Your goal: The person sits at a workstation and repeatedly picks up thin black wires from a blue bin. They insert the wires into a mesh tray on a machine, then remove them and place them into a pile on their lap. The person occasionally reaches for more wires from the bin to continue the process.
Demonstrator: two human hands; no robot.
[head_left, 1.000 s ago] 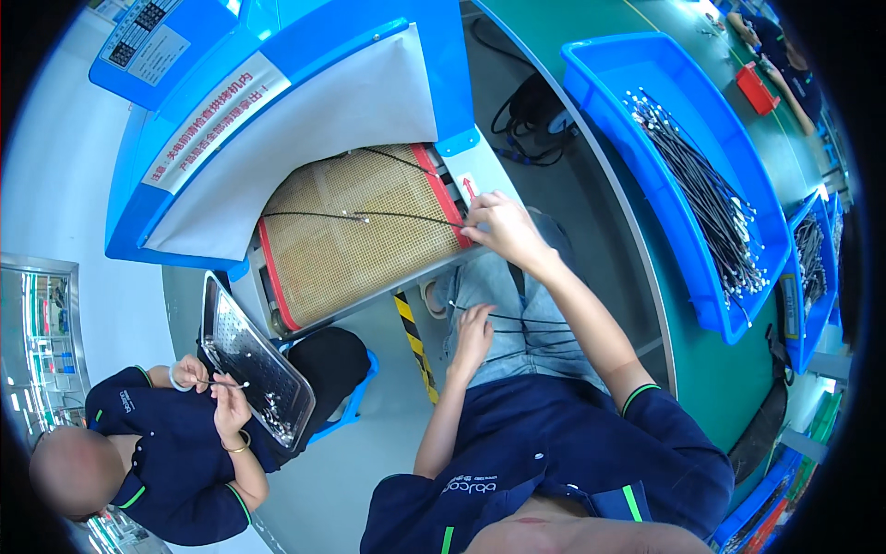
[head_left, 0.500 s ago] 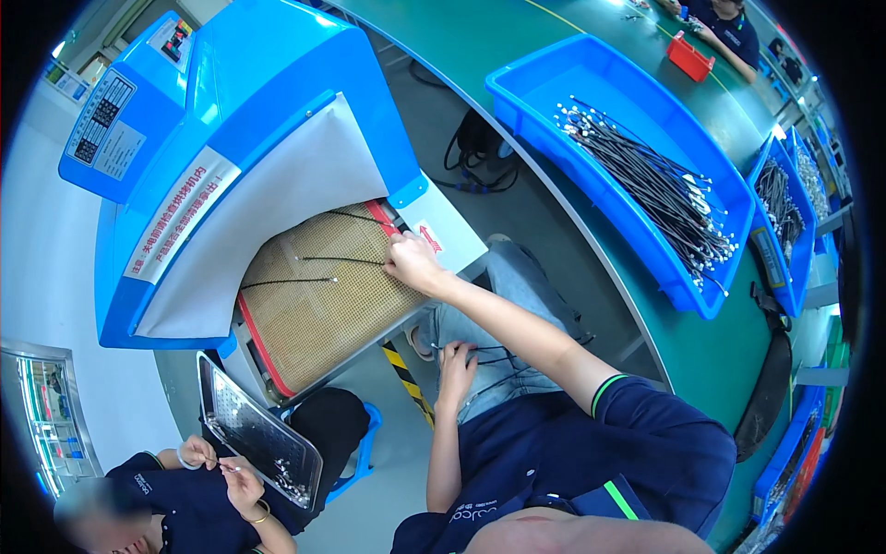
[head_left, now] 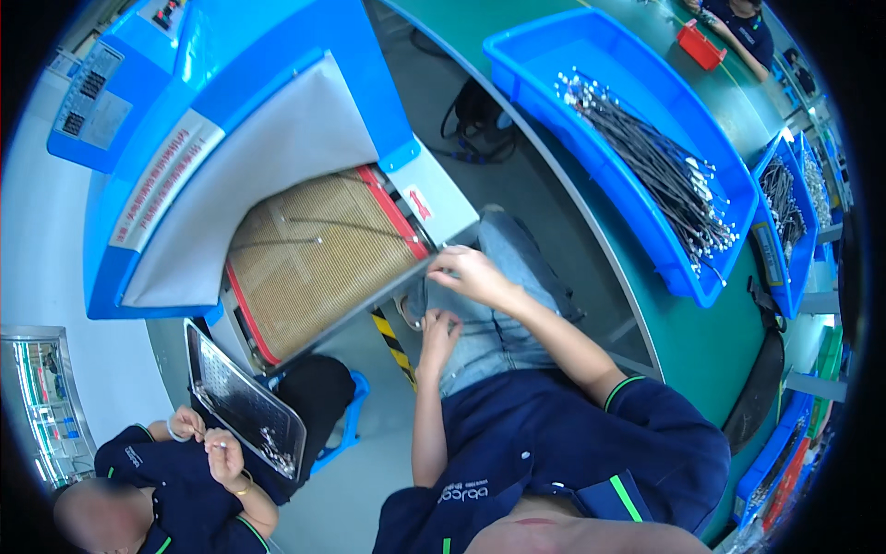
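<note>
My right hand (head_left: 469,275) is just off the front right corner of a mesh conveyor belt (head_left: 314,286), its fingers loosely bent and apart with nothing visible in them. Over my jeans, my left hand (head_left: 437,343) is closed on thin black cables (head_left: 499,325); a pale tip shows by its fingers, and the rest is partly hidden. On the belt lies a black cable (head_left: 355,227) reaching toward its red right edge. Another short cable (head_left: 277,243) with a pale end lies further left, and one more is near the hood opening.
A blue machine hood (head_left: 369,83) with a pale curtain (head_left: 268,175) covers the belt's far part. At right, a blue bin (head_left: 618,138) of black cables stands on a green table (head_left: 683,369). Lower left, a co-worker handles small parts beside a dark tray (head_left: 245,397).
My right hand has let go of a cable on the belt and drawn back toward my lap. My left hand stays near my lap. The whole view has shifted slightly.
</note>
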